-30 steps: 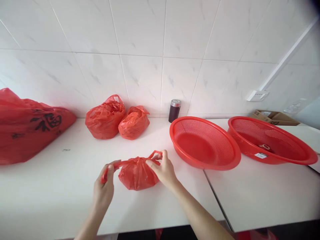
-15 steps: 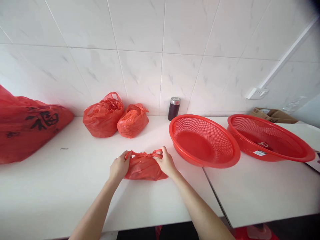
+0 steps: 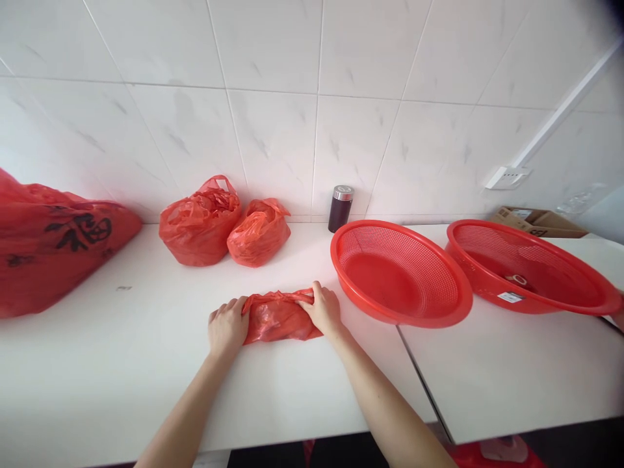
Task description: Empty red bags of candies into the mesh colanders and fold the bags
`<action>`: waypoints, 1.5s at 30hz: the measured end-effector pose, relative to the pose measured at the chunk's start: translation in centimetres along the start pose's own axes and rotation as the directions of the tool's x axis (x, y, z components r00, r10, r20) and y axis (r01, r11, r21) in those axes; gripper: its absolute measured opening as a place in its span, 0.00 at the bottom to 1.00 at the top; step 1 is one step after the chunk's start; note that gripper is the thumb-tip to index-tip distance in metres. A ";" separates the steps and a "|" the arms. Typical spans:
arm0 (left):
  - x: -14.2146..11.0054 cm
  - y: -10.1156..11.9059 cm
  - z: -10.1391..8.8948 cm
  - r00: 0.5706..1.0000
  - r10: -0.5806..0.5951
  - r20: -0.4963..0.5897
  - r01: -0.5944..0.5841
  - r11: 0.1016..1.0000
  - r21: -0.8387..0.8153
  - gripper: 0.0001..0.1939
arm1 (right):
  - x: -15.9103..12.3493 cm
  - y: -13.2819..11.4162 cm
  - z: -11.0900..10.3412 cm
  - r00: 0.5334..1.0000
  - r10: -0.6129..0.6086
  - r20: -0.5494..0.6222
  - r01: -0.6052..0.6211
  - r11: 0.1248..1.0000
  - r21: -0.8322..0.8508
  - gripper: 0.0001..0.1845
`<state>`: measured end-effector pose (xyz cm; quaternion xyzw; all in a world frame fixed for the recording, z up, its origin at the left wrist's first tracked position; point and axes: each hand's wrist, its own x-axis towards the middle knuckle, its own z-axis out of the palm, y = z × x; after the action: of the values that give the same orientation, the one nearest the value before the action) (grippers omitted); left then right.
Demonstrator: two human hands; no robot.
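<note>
A small red plastic bag (image 3: 279, 318) lies on the white counter (image 3: 146, 364) in front of me. My left hand (image 3: 227, 325) grips its left end, fingers curled around the plastic. On its right end sits my right hand (image 3: 324, 310), fingers closed on the bunched top. The bag looks flattened between both hands.
Two fuller red bags (image 3: 201, 221) (image 3: 258, 232) sit at the wall, a large printed red bag (image 3: 53, 244) at far left. A dark cylinder jar (image 3: 340, 208), two red perforated baskets (image 3: 400, 273) (image 3: 531, 266), a cardboard box (image 3: 536, 221) and a wall socket (image 3: 504, 177) lie to the right.
A second ago my hands pulled the bag's handles apart. They have since closed in on both ends, and the bag now lies lower and flatter on the counter.
</note>
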<state>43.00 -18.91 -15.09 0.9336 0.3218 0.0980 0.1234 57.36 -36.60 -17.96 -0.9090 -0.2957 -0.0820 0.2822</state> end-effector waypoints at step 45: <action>-0.3 -8.3 -15.5 0.974 -0.207 0.095 0.227 0.848 -0.479 0.34 | -0.6 0.5 -1.5 0.997 0.069 0.037 -0.075 0.691 0.719 0.10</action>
<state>33.91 -10.18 -2.85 0.8318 0.3876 0.1427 0.3708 57.20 -38.05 -17.11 -0.7373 -0.2693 0.0543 0.6172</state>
